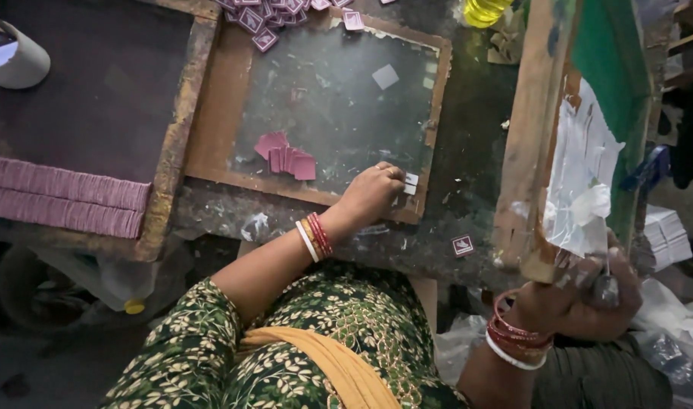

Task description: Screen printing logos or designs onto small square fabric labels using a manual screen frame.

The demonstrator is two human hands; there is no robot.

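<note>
We extend the left hand [373,189] forward from a bent elbow, bangles at the wrist, knuckles up and fingers curled narrow onto the near right corner of the glass plate [339,98]. The fingertips press on a small white card [411,182] lying at that corner — touching it, not lifting it. We keep the right hand [581,299] low at the right, fist closed around the lower corner of the wooden screen frame [532,144], which stands tilted up on its edge; its green mesh carries a white smeared patch.

The glass plate sits in a shallow wooden surround on the worktop [467,121]. On it, well left of the left hand, lies a fanned cluster of pink cards [286,157]; one white square [385,76] lies near the far edge. More printed pink cards [267,14] are heaped beyond the plate. A single printed card [462,245] lies on the worktop between the two hands — apart from both.
</note>
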